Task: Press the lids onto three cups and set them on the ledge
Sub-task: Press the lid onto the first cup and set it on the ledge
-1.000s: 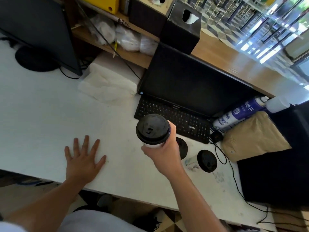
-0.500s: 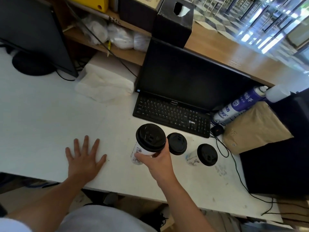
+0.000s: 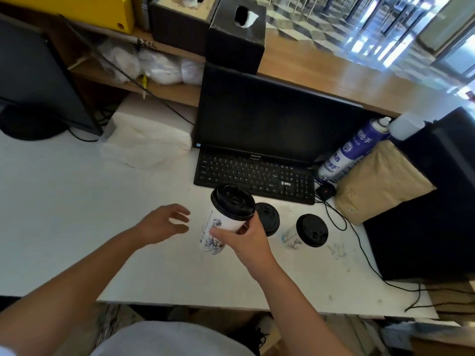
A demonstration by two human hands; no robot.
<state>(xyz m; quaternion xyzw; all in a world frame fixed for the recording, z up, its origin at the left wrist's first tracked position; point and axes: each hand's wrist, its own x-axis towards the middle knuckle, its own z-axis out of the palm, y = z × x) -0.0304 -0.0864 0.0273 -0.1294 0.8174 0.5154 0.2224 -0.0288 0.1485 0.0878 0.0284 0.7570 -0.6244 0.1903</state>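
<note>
The right hand point(image 3: 246, 238) grips a white printed paper cup point(image 3: 218, 227), black lid point(image 3: 232, 201) tilted toward 1 o'clock, over the white desk point(image 3: 64, 201). The left hand point(image 3: 164, 224), fingers spread, hovers at its 9 o'clock.

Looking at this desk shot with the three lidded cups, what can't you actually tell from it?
Head view only:
- Middle cup: its body is hidden behind the held cup and right hand; only the lid shows.
- Whether any lid is fully pressed down: seams too small.
- Cup contents: lids cover them.
- Left hand: fingers blurred.
- Print on the right cup: too small to read.
</note>
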